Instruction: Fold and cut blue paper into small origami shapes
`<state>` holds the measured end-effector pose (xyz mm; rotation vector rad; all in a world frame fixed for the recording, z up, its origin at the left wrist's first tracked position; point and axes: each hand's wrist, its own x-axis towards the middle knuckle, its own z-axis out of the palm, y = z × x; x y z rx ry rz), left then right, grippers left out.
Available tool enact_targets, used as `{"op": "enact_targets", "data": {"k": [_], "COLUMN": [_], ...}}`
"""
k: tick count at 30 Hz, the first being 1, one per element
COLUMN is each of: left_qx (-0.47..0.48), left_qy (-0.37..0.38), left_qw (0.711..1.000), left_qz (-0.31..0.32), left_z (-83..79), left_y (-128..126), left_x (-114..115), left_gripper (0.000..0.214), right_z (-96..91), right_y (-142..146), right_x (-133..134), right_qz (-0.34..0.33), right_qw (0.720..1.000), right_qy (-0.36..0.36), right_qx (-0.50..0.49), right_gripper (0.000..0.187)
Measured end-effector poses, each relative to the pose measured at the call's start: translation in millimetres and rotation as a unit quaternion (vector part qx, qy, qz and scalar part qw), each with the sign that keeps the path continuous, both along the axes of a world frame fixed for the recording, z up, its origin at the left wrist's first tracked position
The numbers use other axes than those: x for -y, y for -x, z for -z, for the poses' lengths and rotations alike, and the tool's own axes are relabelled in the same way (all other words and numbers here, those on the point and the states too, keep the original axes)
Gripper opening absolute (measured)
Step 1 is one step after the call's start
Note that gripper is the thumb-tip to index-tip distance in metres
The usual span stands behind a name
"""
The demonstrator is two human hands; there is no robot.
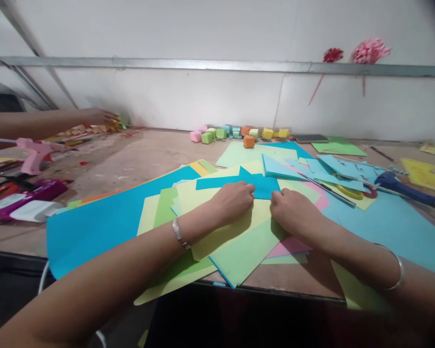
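Note:
Both of my hands are over a pile of coloured paper near the table's front. A blue paper piece (266,184) with a pointed top and a strip reaching left lies between them. My left hand (234,200) is closed at its lower edge, with the fingertips curled out of sight. My right hand (292,212) pinches its lower right corner between thumb and fingers. Under my hands spread pale yellow sheets (188,198) and a light green sheet (244,251). A large blue sheet (97,224) extends to the left.
Small paper cubes (249,141) stand along the wall. To the right lie a pen (337,193), yellow-handled scissors (348,192) and a blue glue gun (402,187). On the left are a pink glue gun (36,154), a purple device (47,191) and another person's hand (97,117).

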<state>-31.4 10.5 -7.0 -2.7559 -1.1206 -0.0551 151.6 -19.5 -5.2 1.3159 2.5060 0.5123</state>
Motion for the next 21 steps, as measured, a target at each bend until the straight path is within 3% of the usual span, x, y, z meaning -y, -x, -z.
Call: {"op": "enact_targets", "data": {"k": [8, 13, 16, 18, 21], "left_qx": [-0.021, 0.008, 0.073, 0.094, 0.094], "left_qy": [0.008, -0.008, -0.015, -0.007, 0.014], "left_qw": [1.0, 1.0, 0.997, 0.995, 0.993], "left_qz": [-0.01, 0.0, -0.012, -0.045, -0.064], "left_z": [-6.0, 0.8, 10.3, 15.8, 19.3], "left_y": [0, 8, 10, 10, 9], "left_x": [7, -2, -15, -21, -23], "left_gripper": [0.024, 0.025, 0.031, 0.033, 0.036], "right_z": [-1.5, -8.6, -25.8, -36.4, -38.5], "right_y": [-3, -9, -27, -47, -82], "right_x": [8, 0, -13, -24, -42], "right_qz": [0.034, 0.032, 0.098, 0.214, 0.283], "right_qw": [0.998, 0.999, 0.995, 0.975, 0.956], "right_qy": [-0.016, 0.001, -0.007, -0.024, -0.008], "right_qx": [0.047, 0.014, -0.012, -0.053, -0.076], "right_gripper": [0.025, 0.022, 0.019, 0.02, 0.017]}}
